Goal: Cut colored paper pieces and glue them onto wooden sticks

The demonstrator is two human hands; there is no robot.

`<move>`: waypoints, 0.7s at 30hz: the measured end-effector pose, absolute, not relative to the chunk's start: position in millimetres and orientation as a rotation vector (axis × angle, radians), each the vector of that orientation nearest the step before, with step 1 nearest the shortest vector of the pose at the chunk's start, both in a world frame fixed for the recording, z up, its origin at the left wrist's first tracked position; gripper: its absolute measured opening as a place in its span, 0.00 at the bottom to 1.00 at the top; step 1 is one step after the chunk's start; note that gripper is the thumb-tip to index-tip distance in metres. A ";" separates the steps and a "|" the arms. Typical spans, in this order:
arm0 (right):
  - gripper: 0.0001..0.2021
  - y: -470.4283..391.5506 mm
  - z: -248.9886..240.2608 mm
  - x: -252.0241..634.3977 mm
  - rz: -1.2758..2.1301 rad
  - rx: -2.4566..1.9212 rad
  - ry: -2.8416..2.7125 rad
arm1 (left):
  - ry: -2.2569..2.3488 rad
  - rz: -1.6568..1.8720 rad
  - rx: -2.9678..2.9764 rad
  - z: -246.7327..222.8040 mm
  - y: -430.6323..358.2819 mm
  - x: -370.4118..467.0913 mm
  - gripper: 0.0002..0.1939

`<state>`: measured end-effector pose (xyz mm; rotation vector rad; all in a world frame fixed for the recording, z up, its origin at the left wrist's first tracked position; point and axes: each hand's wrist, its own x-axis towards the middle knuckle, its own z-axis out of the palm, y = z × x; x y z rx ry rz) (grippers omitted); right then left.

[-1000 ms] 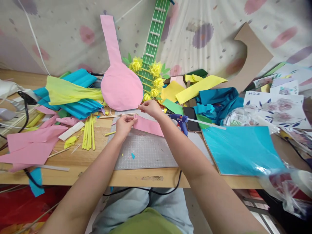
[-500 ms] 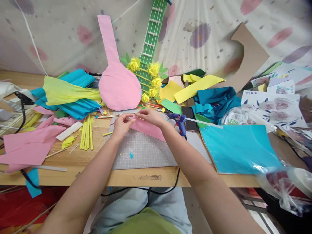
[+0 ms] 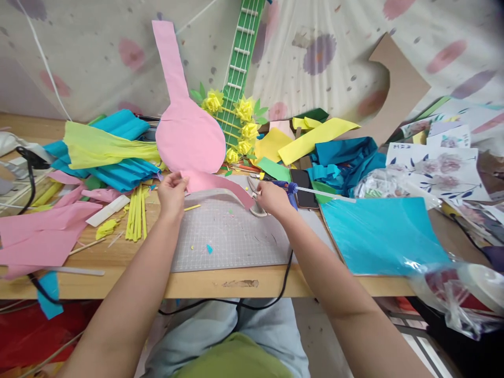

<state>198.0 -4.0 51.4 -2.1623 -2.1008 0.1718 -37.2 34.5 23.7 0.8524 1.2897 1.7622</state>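
My left hand [image 3: 172, 193] pinches the left end of a pink paper strip [image 3: 216, 184]. The strip stretches to the right above a grey cutting mat [image 3: 228, 236], curving down at its far end. By that end, my right hand [image 3: 272, 197] is closed on a pair of scissors [image 3: 258, 211]; part of them is hidden under the fingers. Just behind the right hand lies a blue glue gun [image 3: 290, 190] with a long glue stick. Behind the strip, a pink guitar-shaped piece [image 3: 191, 136] leans upright.
A green paper guitar [image 3: 236, 89] with yellow flowers stands at the back. Yellow strips [image 3: 136, 212] and pink paper [image 3: 43, 231] lie at left. A black phone [image 3: 305, 189], crumpled blue paper [image 3: 346, 160] and a blue sheet pack [image 3: 386, 236] are at right. A black cable [image 3: 285, 278] hangs over the front edge.
My hands have moved apart. The left still holds the pink strip and has shifted left; the right let go of it, moved right and closed on the scissors.
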 end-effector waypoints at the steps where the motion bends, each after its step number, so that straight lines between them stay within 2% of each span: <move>1: 0.13 -9.1 50.5 201.5 0.150 -2.211 -2.134 | 1.299 1.822 0.828 24.4 36.7 -40.2 0.13; 4: 0.15 -18.8 46.3 204.8 0.136 -2.272 -2.188 | 1.268 1.881 0.766 25.2 38.5 -42.2 0.14; 14: 0.14 -37.5 32.5 211.6 -0.025 -2.125 -2.013 | 1.070 1.398 0.568 23.4 23.7 -24.5 0.13; 17: 0.13 -50.1 39.8 232.7 0.120 -2.283 -1.917 | 1.046 1.365 0.549 22.0 24.4 -25.3 0.11; 21: 0.21 -54.9 50.2 268.3 0.233 -2.543 -1.788 | 1.039 1.341 0.548 22.0 23.2 -22.6 0.08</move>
